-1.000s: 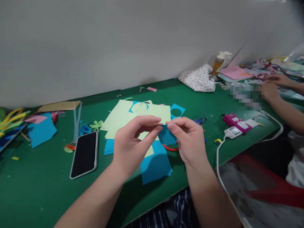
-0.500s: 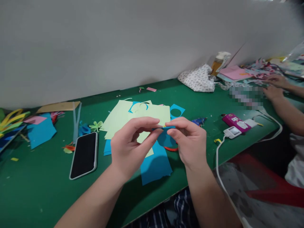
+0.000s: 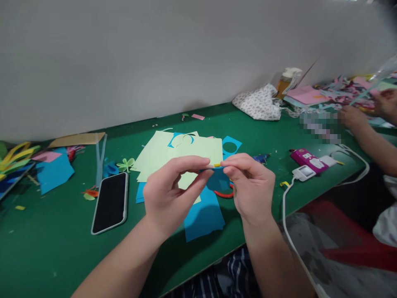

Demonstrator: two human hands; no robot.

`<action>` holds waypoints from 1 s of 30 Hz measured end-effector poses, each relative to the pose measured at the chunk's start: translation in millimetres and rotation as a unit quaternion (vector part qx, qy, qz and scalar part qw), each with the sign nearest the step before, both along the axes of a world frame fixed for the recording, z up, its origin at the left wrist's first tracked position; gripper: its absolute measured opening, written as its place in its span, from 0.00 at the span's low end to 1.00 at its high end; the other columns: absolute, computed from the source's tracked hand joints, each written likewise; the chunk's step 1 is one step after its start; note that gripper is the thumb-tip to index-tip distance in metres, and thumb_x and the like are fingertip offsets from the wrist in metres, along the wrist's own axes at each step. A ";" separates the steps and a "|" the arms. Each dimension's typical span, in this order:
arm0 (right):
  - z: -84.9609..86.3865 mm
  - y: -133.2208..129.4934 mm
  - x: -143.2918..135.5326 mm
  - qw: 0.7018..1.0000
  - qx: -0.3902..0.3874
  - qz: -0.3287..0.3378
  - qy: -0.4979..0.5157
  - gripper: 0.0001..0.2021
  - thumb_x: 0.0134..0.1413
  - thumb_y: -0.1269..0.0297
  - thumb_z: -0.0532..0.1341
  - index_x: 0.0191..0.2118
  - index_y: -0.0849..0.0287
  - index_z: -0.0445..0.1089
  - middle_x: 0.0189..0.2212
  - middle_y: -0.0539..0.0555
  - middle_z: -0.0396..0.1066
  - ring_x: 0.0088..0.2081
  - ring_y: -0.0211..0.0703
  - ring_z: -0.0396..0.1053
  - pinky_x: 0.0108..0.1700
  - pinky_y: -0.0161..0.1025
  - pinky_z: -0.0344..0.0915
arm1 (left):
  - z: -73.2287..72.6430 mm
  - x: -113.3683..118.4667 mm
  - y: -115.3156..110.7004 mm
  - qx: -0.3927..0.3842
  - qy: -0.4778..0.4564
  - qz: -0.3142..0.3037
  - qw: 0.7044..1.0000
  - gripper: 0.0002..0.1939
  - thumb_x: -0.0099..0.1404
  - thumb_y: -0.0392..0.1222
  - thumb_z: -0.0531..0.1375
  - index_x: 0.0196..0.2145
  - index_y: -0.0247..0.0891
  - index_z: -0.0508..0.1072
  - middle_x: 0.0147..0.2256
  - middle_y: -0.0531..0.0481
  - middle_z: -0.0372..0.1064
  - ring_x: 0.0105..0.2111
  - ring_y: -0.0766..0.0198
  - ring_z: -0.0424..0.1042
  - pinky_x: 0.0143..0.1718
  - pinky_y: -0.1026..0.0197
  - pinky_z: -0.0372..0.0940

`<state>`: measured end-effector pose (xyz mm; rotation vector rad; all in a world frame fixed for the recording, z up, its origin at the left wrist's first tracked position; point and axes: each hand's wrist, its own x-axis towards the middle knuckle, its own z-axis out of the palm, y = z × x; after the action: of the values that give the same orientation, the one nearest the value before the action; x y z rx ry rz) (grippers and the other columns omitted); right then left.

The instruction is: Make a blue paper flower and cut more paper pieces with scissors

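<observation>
Between my two hands is a small, thin blue paper piece (image 3: 218, 167), seen nearly edge-on, with a bit of yellow on its top. My left hand (image 3: 173, 186) pinches its left end between thumb and fingers. The right end is pinched by my right hand (image 3: 252, 186). Under and behind the hands lie pale green sheets (image 3: 155, 155) and a blue sheet (image 3: 203, 219). Red scissor handles (image 3: 225, 195) show partly beneath my right hand.
A phone (image 3: 110, 203) and a green paper flower (image 3: 125, 165) lie left. Right are a magenta device (image 3: 307, 160), a white cable (image 3: 284, 211), a patterned cloth (image 3: 259, 103) and a bottle (image 3: 287, 82). Another person's hands (image 3: 355, 120) work among paper strips at far right.
My right hand has shifted slightly right, and more of the yellow bit shows between my fingertips. The other person's hands have moved, with one farther right.
</observation>
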<state>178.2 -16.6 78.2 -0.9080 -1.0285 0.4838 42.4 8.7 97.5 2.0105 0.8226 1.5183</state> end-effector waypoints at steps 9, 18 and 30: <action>0.1 0.7 0.1 0.997 -0.063 0.050 -0.019 0.05 0.46 0.68 0.66 0.30 0.49 0.76 0.28 0.46 0.74 0.33 0.37 0.70 0.34 0.35 0.67 | -2.1 4.8 2.6 -0.035 -0.006 -0.003 0.999 0.13 0.55 0.31 0.63 0.38 0.43 0.72 0.33 0.53 0.73 0.33 0.67 0.74 0.34 0.66 0.71; -8.9 7.2 -3.1 0.995 -0.062 0.007 0.079 0.02 0.44 0.65 0.67 0.26 0.52 0.74 0.25 0.46 0.74 0.29 0.35 0.70 0.29 0.34 0.65 | -5.7 10.4 6.1 -0.165 -0.017 -0.049 0.985 0.18 0.56 0.35 0.63 0.45 0.42 0.70 0.25 0.56 0.69 0.25 0.69 0.71 0.30 0.66 0.70; -9.0 9.4 -0.2 0.991 -0.088 -0.057 0.080 0.04 0.46 0.62 0.66 0.27 0.54 0.73 0.24 0.47 0.73 0.28 0.36 0.69 0.30 0.35 0.65 | -11.7 13.5 13.8 -0.275 -0.002 -0.146 0.950 0.24 0.55 0.36 0.63 0.51 0.45 0.68 0.23 0.56 0.70 0.24 0.66 0.73 0.28 0.64 0.72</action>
<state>178.1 -7.2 69.1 -1.0615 -0.7932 0.5480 55.9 22.5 85.8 1.6225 0.7950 0.9890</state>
